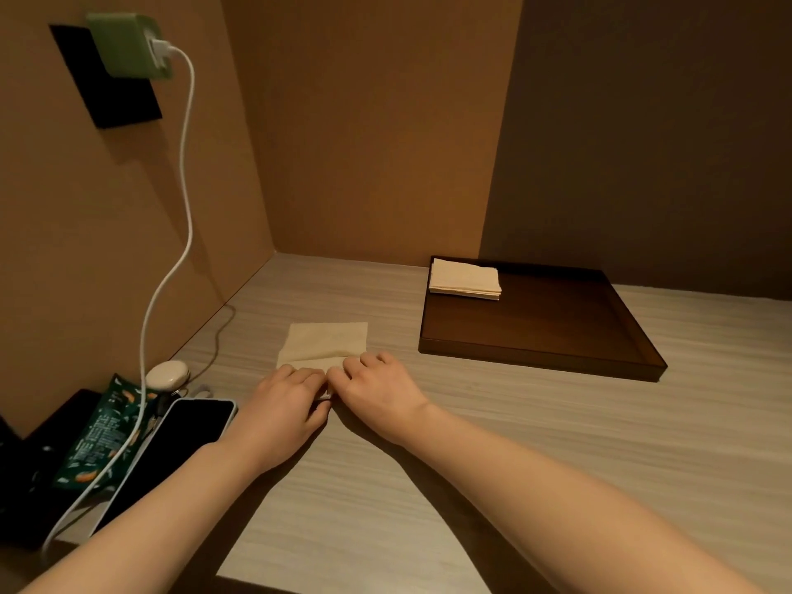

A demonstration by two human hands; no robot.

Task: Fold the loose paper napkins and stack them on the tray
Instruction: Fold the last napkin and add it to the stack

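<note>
A cream paper napkin (326, 342) lies on the pale wood-grain table, its near edge lifted and partly folded. My left hand (285, 405) and my right hand (377, 392) sit side by side at that near edge, fingers pinched on the napkin; the edge under them is hidden. To the right, a dark brown tray (557, 332) holds a neat stack of folded napkins (465, 278) in its far left corner.
At the left lie a black phone (171, 452), a green snack packet (103, 439) and a white earbud case (168, 374). A white cable (186, 173) hangs from a green charger (128, 45) on the left wall. Brown walls close the back and left.
</note>
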